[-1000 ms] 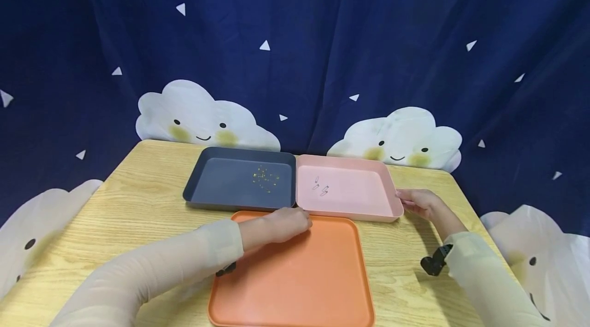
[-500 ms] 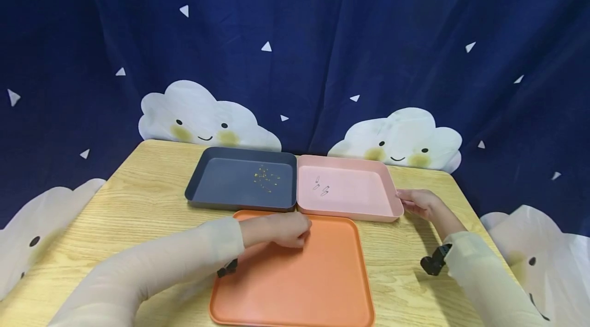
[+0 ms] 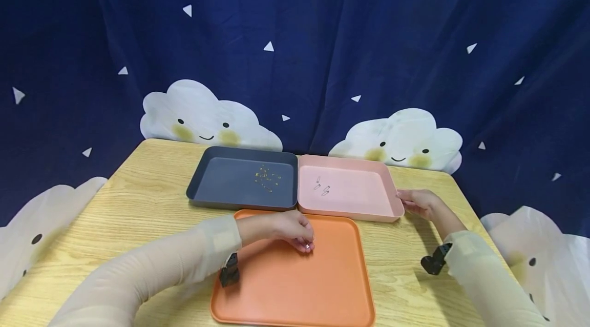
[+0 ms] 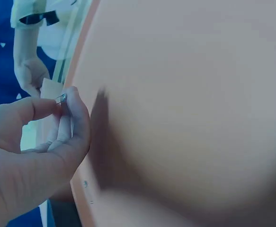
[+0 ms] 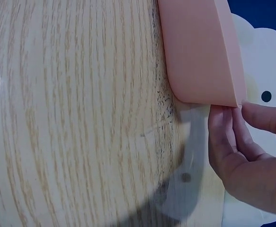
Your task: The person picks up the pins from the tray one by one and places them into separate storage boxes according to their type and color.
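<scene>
Pinches a tiny metal piece between thumb and forefinger of the left hand, just over the orange tray. Grips with the right hand the right end of the pink tray, thumb at the rim and fingers against the outer wall. Wears a black device at each pale sleeve cuff. Has in the pink tray, toward its left end, a few small silvery pieces. Has just left of that a dark grey tray, with tiny gold-coloured bits scattered toward its right side. Has all 3 trays on a wood-grain table, the orange in front of the other 2. Shows behind a dark blue curtain printed with white triangles and smiling clouds.
</scene>
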`<move>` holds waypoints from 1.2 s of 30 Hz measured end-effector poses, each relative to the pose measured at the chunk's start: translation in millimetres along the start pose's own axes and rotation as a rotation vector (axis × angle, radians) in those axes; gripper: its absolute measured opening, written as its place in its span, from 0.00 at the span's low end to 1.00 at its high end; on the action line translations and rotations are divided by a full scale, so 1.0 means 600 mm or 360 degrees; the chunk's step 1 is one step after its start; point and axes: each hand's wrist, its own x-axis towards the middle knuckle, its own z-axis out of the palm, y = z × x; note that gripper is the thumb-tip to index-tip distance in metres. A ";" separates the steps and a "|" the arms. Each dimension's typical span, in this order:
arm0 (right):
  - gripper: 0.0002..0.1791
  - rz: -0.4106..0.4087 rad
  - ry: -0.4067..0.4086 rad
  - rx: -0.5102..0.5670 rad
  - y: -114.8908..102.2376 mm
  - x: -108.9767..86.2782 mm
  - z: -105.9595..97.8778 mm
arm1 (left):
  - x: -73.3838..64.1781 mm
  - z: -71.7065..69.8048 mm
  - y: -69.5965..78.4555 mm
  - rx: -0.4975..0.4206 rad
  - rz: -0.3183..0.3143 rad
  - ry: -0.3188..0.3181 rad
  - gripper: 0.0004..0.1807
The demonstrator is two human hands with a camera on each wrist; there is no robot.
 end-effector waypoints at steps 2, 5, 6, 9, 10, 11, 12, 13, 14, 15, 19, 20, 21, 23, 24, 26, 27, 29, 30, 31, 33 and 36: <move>0.09 -0.0002 -0.0004 -0.0005 0.001 0.000 -0.001 | 0.002 0.001 -0.003 -0.0063 -0.0029 -0.0008 0.07; 0.06 -0.0003 0.0003 -0.0022 0.001 0.000 -0.001 | 0.005 -0.001 -0.007 -0.0165 -0.0044 -0.0008 0.07; 0.05 -0.0002 0.0003 -0.0026 0.001 0.000 -0.001 | 0.007 -0.002 -0.008 -0.0198 -0.0047 -0.0003 0.07; 0.05 -0.0004 0.0008 -0.0020 -0.001 0.002 -0.001 | 0.009 -0.007 -0.006 -0.0291 -0.0047 0.0018 0.06; 0.05 -0.0006 0.0006 -0.0016 -0.002 0.003 -0.002 | 0.010 -0.010 -0.006 -0.0308 -0.0050 0.0021 0.06; 0.06 -0.0007 0.0002 -0.0009 -0.002 0.004 -0.002 | 0.011 -0.012 -0.004 -0.0323 -0.0054 0.0022 0.07; 0.09 -0.0005 -0.0002 -0.0007 -0.002 0.004 -0.003 | 0.012 -0.014 -0.003 -0.0334 -0.0056 0.0021 0.07; 0.10 -0.0004 -0.0003 -0.0003 -0.003 0.004 -0.003 | 0.012 -0.016 -0.001 -0.0340 -0.0058 0.0020 0.08; 0.12 -0.0004 -0.0007 0.0002 -0.003 0.004 -0.003 | 0.011 -0.018 0.000 -0.0347 -0.0059 0.0023 0.09; 0.12 -0.0005 -0.0008 0.0001 -0.003 0.004 -0.003 | 0.012 -0.019 0.002 -0.0355 -0.0055 0.0019 0.10; 0.07 -0.0011 0.0009 -0.0029 0.000 0.003 -0.003 | 0.010 -0.020 0.011 -0.0382 -0.0028 0.0026 0.13; 0.05 -0.0020 0.0000 -0.0046 0.002 0.004 -0.005 | 0.009 -0.020 0.014 -0.0383 -0.0016 0.0023 0.13; 0.03 -0.0028 -0.0001 -0.0068 0.004 0.006 -0.007 | 0.009 -0.020 0.017 -0.0380 -0.0007 0.0023 0.14; 0.07 -0.0044 -0.0043 -0.0072 0.010 0.014 -0.015 | 0.008 -0.022 0.025 -0.0380 0.0008 0.0029 0.14; 0.09 -0.0050 -0.0056 -0.0082 0.012 0.016 -0.018 | 0.008 -0.023 0.030 -0.0375 0.0015 0.0036 0.14; 0.10 -0.0056 -0.0068 -0.0095 0.014 0.017 -0.021 | 0.009 -0.027 0.040 -0.0360 0.0033 0.0055 0.15; 0.11 -0.0051 -0.0051 -0.0098 0.014 0.017 -0.020 | 0.009 -0.029 0.045 -0.0357 0.0041 0.0072 0.15; 0.13 -0.0034 -0.0012 -0.0106 0.011 0.013 -0.016 | 0.012 -0.035 0.056 -0.0353 0.0052 0.0100 0.16; 0.13 -0.0017 0.0038 -0.0134 0.007 0.007 -0.010 | 0.014 -0.038 0.061 -0.0345 0.0058 0.0115 0.16; 0.15 -0.0007 0.0056 -0.0141 0.005 0.004 -0.006 | 0.016 -0.042 0.066 -0.0335 0.0061 0.0129 0.17; 0.16 0.0010 0.0076 -0.0146 0.001 0.001 -0.002 | 0.020 -0.048 0.074 -0.0326 0.0056 0.0163 0.17; 0.18 0.0028 0.0081 -0.0137 -0.001 0.001 0.001 | 0.027 -0.057 0.087 -0.0298 0.0051 0.0218 0.17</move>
